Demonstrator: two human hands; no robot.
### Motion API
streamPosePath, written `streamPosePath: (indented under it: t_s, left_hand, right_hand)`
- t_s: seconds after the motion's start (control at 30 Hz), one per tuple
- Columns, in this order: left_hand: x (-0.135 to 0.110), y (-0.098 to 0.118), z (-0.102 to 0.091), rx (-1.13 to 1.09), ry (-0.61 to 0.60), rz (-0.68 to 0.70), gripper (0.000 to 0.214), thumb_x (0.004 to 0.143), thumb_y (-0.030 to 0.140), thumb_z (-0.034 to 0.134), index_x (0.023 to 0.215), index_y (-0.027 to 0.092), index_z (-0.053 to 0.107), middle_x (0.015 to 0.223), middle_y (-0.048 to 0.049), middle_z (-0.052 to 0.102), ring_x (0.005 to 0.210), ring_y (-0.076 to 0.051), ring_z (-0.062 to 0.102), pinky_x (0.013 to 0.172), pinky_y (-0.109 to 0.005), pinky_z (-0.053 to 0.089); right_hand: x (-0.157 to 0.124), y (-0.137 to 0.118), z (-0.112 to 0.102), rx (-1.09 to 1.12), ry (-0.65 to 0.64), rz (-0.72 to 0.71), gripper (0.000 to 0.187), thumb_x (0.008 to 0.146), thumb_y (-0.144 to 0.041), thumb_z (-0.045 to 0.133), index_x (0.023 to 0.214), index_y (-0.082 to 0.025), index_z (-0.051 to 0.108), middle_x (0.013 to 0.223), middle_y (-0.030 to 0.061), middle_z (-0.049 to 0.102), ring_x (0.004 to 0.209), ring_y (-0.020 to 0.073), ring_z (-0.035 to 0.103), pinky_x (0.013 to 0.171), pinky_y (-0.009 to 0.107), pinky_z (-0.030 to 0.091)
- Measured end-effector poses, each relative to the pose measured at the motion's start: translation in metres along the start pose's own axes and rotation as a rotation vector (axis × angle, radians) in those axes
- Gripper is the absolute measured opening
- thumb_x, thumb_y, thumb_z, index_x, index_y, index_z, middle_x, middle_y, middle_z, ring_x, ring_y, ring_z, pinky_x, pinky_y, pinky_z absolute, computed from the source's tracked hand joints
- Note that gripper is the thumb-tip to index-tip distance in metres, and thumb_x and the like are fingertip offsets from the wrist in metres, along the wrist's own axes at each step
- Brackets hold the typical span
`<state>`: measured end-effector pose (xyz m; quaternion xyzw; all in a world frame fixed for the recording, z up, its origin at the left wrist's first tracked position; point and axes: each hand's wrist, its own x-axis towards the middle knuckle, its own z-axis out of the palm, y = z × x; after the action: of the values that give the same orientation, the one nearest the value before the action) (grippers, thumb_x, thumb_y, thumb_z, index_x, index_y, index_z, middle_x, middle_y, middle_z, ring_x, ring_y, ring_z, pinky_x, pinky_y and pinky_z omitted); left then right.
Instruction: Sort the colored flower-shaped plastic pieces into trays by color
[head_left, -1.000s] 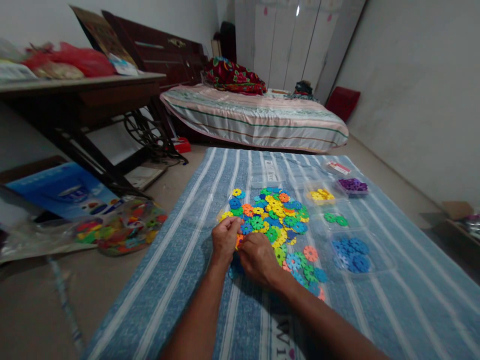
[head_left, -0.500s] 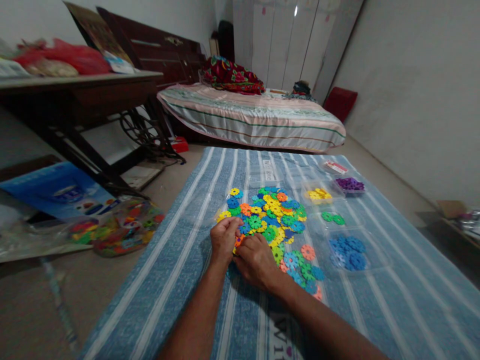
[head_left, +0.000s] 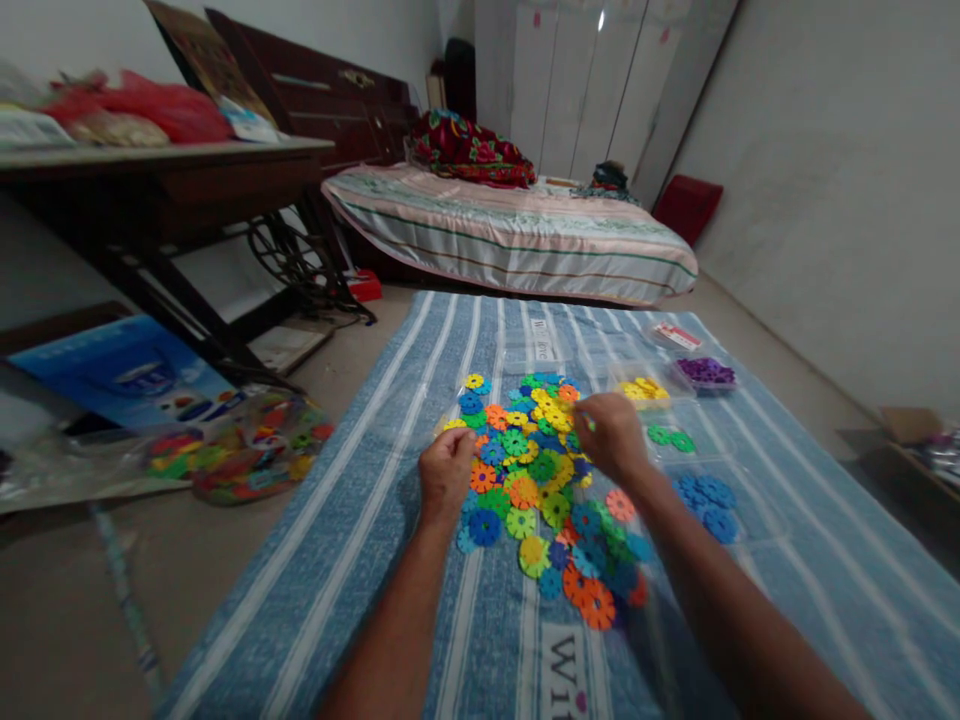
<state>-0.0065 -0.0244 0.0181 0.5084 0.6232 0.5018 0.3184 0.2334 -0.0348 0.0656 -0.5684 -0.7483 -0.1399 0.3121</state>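
Observation:
A pile of coloured plastic snowflake discs (head_left: 541, 470) lies on a blue striped cloth (head_left: 390, 560). My left hand (head_left: 445, 474) rests curled at the pile's left edge, fingertips on the discs near an orange one. My right hand (head_left: 613, 436) hovers over the pile's upper right, fingers pinched together around something small that I cannot make out. Clear trays to the right hold sorted discs: yellow (head_left: 643, 388), purple (head_left: 705, 372), green (head_left: 670, 437) and blue (head_left: 708, 495).
A clear bag of more coloured pieces (head_left: 240, 462) and a blue box (head_left: 124, 375) lie on the floor at left, below a dark wooden table (head_left: 172, 185). A mattress with striped bedding (head_left: 517, 235) lies beyond the cloth. A cardboard box (head_left: 911, 422) sits at right.
My right hand has left the left hand and moved up and right across the pile toward the trays. Discs that lay under both hands now show, spread out near me.

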Motion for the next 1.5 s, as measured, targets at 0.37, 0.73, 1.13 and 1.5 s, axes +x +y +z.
streamPosePath:
  t_s: [0.37,0.73,1.13,1.5]
  left_hand:
    - [0.004,-0.010,-0.007,0.434,-0.147,0.132,0.011,0.076,0.028,0.056,0.076,0.022,0.065,0.085,-0.0039,0.070,0.078,-0.018,0.065,0.074,-0.027,0.048]
    - [0.012,-0.017,-0.013,0.443,-0.275,0.106,0.011,0.072,0.025,0.061,0.080,0.022,0.068,0.079,-0.0015,0.070,0.080,-0.017,0.064,0.072,-0.025,0.048]
    - [0.009,-0.013,-0.014,0.437,-0.339,0.121,0.019,0.065,0.031,0.069,0.081,0.020,0.069,0.085,-0.0022,0.071,0.080,-0.019,0.065,0.074,-0.027,0.049]
    - [0.005,-0.009,-0.014,0.401,-0.417,0.102,0.048,0.061,0.020,0.068,0.109,0.017,0.067,0.082,0.0006,0.063,0.068,-0.013,0.059,0.064,-0.023,0.047]
  right_hand:
    - [-0.025,-0.018,0.016,0.035,-0.194,-0.014,0.012,0.088,-0.024,0.058,0.083,-0.019,0.068,0.085,0.0081,0.066,0.087,0.0218,0.058,0.080,0.034,0.043]
    - [-0.081,-0.107,0.035,0.138,-0.373,-0.170,0.038,0.085,-0.043,0.066,0.116,-0.022,0.063,0.130,0.0149,0.059,0.123,0.0342,0.048,0.103,0.057,0.035]
    - [-0.127,-0.081,0.009,0.119,-0.265,-0.136,0.024,0.084,-0.029,0.064,0.108,-0.023,0.063,0.119,0.0090,0.066,0.116,0.0288,0.055,0.107,0.052,0.032]
    - [-0.125,-0.054,-0.001,0.007,-0.203,0.052,0.010,0.088,-0.019,0.056,0.082,-0.022,0.063,0.100,0.0058,0.068,0.107,0.0238,0.055,0.105,0.046,0.029]
